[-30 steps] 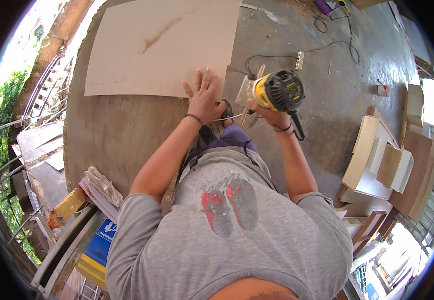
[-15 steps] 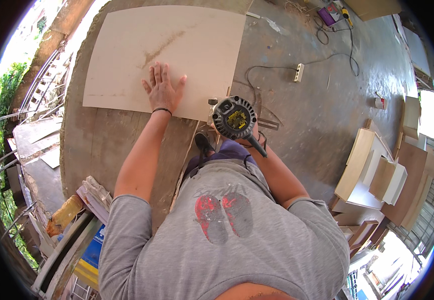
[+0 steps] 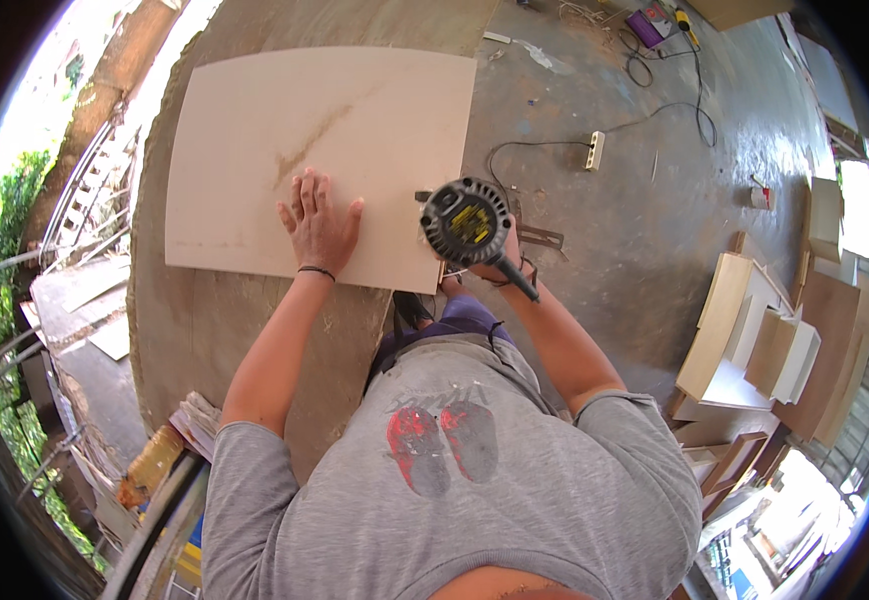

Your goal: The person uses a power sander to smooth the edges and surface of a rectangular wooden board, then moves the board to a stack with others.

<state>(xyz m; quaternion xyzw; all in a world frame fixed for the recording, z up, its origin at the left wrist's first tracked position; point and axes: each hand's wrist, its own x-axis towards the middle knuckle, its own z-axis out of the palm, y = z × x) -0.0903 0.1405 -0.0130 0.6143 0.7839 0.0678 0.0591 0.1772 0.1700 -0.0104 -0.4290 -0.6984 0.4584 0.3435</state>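
Note:
A pale, flat board (image 3: 235,130) with a streak of brown dust lies on a concrete ledge before me. My left hand (image 3: 323,228) rests flat on it, fingers spread, near its close edge. At the board's right edge, by the near corner, stands a black and grey trim router (image 3: 467,222) with a yellow label, seen from above. My right hand (image 3: 513,243) is wrapped round the router's body, most of its fingers hidden under the motor cap. The router's stiff cord sleeve (image 3: 517,280) points back over my right wrist. The bit and base are mostly hidden.
A white power strip (image 3: 595,150) with a dark cord lies on the grey floor (image 3: 615,250) to the right. A purple box (image 3: 652,27) is at the far right. Wooden box pieces (image 3: 725,325) stand at the right. Scrap wood (image 3: 193,420) lies near my left elbow.
The board has slid toward me together with my left hand. The router has shifted slightly away from me and now sits farther along the board's right edge.

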